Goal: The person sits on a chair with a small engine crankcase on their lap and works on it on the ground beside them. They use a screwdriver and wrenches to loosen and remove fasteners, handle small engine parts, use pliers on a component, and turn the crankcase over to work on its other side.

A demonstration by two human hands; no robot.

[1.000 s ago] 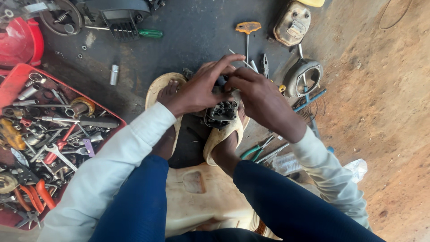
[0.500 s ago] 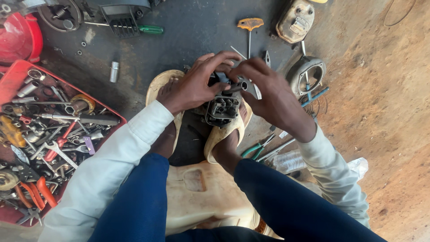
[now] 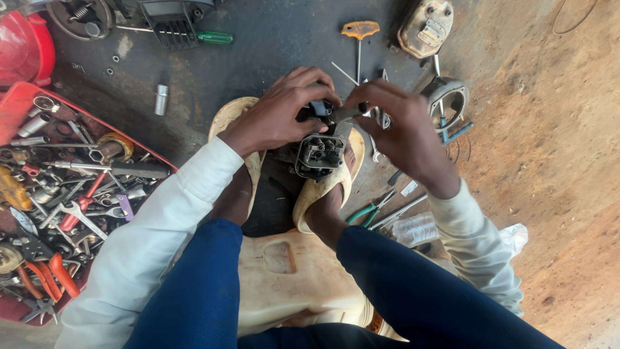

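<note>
A small dark metal engine part (image 3: 319,152) sits between my two sandalled feet on the oily ground. My left hand (image 3: 279,116) grips its top from the left side. My right hand (image 3: 402,126) comes in from the right, fingers closed on a slim metal tool (image 3: 349,112) whose tip meets the top of the part. The upper face of the part is hidden under my fingers.
A red tray (image 3: 26,103) full of spanners and pliers lies at the left. A yellow T-handle driver (image 3: 360,32), a green-handled screwdriver (image 3: 213,37), a round metal housing (image 3: 447,98), green pliers (image 3: 365,212) and a small socket (image 3: 161,99) lie around. I sit on a pale plastic container (image 3: 284,271).
Both hands have shifted slightly on the part. My right hand has moved a little to the right and now holds the tool at the part's top.
</note>
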